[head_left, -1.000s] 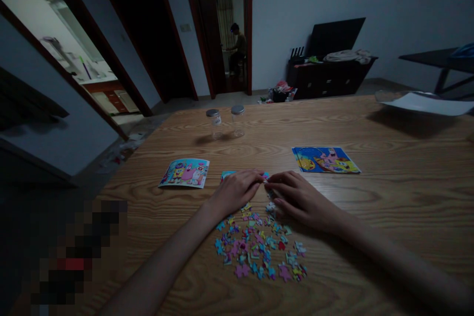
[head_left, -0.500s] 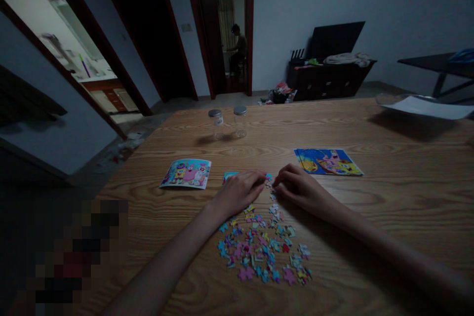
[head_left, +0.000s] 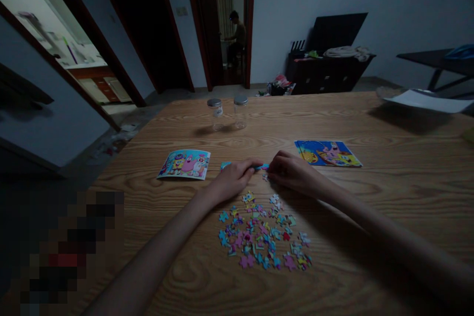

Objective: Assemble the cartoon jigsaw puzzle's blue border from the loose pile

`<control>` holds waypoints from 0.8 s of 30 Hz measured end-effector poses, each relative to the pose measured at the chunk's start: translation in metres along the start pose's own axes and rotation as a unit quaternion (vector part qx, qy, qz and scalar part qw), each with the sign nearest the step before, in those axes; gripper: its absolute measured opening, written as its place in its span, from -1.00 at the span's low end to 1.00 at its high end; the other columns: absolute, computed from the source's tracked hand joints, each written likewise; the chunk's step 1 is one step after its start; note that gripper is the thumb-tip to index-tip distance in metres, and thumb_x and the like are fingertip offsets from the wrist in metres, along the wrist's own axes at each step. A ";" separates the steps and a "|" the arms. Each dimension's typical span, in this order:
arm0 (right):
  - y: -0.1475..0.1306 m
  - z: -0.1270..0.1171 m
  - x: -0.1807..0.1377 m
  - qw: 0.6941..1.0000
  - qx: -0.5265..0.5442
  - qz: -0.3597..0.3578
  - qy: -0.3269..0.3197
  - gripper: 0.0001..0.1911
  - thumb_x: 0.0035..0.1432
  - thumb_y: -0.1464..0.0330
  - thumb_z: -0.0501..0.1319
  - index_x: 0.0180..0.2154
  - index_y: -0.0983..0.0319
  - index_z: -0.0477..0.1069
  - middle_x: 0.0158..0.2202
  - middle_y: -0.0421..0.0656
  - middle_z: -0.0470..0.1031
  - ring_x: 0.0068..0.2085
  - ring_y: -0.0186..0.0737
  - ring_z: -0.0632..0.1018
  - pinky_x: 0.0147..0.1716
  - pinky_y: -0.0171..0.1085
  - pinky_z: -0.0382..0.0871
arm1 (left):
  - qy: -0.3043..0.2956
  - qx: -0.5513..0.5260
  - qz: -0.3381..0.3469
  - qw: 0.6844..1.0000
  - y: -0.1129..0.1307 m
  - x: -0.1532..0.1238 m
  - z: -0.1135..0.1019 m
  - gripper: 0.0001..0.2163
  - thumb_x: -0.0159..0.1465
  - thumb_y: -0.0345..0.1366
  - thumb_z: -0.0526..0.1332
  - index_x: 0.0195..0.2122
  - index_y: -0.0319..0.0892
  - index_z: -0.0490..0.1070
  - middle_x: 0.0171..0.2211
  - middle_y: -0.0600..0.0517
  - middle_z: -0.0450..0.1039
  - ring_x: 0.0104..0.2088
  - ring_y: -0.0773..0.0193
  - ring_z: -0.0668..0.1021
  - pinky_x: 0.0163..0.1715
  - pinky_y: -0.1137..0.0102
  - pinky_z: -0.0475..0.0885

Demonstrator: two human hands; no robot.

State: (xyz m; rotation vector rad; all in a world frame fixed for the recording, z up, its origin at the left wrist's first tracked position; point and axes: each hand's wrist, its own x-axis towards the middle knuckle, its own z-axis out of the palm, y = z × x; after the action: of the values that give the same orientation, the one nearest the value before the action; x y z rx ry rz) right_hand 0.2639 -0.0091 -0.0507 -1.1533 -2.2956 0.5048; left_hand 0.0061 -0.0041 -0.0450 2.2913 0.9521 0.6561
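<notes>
My left hand (head_left: pixel 236 177) lies over a narrow strip of joined jigsaw puzzle pieces (head_left: pixel 224 165), its fingers stretched out along it. Most of the strip is hidden beneath that hand. At the strip's right end my right hand (head_left: pixel 291 172) is closed in a pinch on a puzzle piece, mostly covered by the fingers. A pale loose piece (head_left: pixel 265 177) lies just below the fingertips. Nearer to me spreads a pile of loose puzzle pieces (head_left: pixel 262 237) in pink, blue, yellow and white.
A cartoon picture sheet (head_left: pixel 187 165) lies left on the wooden table (head_left: pixel 177 286), a blue cartoon picture (head_left: pixel 329 153) right. Two lidded clear jars (head_left: pixel 216 116) stand behind. A white sheet (head_left: pixel 425 101) is at the far right. A person (head_left: pixel 237 37) sits beyond a doorway.
My right hand has moved slightly left, closer to my left hand. Blue and pink puzzle colours now show between the fingertips. Fewer loose pieces lie just below the hands. The view has tilted slightly down.
</notes>
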 end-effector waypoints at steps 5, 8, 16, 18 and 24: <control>-0.010 -0.005 -0.010 0.999 0.010 -0.029 0.015 -0.91 0.36 0.32 0.26 -0.15 0.20 0.48 -0.17 -0.04 0.46 -0.23 -0.14 0.52 -0.29 -0.21 0.42 | 0.007 0.037 0.049 0.998 0.005 -0.004 0.005 -0.76 0.44 -0.36 0.20 0.10 -0.09 0.46 0.23 -0.08 0.50 0.16 0.09 0.59 0.15 0.13 0.53; -0.013 -0.006 -0.010 0.999 0.025 -0.043 -0.004 -0.90 0.38 0.33 0.23 -0.14 0.18 0.51 -0.19 -0.06 0.47 -0.20 -0.14 0.52 -0.26 -0.20 0.42 | 0.017 0.043 0.048 0.998 0.002 -0.004 0.008 -0.70 0.39 -0.44 0.20 0.12 -0.09 0.43 0.16 -0.08 0.55 0.09 0.10 0.63 0.08 0.14 0.57; -0.007 0.007 0.000 1.000 0.018 0.009 -0.007 -0.87 0.26 0.30 0.32 -0.20 0.22 0.54 -0.27 -0.09 0.47 -0.34 -0.20 0.51 -0.38 -0.23 0.35 | 0.025 0.063 0.063 0.996 0.000 -0.003 0.010 -0.70 0.40 -0.45 0.17 0.12 -0.10 0.42 0.21 -0.08 0.51 0.14 0.10 0.60 0.13 0.16 0.54; -0.004 0.011 0.001 0.999 0.040 0.036 -0.004 -0.86 0.23 0.29 0.33 -0.21 0.21 0.55 -0.28 -0.10 0.47 -0.35 -0.21 0.52 -0.39 -0.24 0.35 | 0.025 0.067 0.063 0.995 0.002 -0.003 0.009 -0.71 0.42 -0.42 0.15 0.14 -0.10 0.40 0.21 -0.08 0.51 0.14 0.10 0.59 0.13 0.16 0.53; 0.004 0.020 -0.001 0.978 0.178 0.108 0.005 -0.73 0.17 0.15 0.36 -0.24 0.21 0.49 -0.36 -0.18 0.47 -0.40 -0.23 0.49 -0.46 -0.27 0.34 | 0.017 0.086 0.060 0.994 0.005 -0.003 0.008 -0.70 0.44 -0.39 0.14 0.18 -0.09 0.35 0.19 -0.07 0.51 0.14 0.08 0.59 0.14 0.15 0.52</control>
State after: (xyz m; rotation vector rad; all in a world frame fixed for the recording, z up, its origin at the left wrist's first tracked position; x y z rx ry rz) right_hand 0.2550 -0.0097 -0.0694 -1.2198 -1.9725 0.9470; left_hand 0.0115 -0.0118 -0.0487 2.5129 0.9242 0.6886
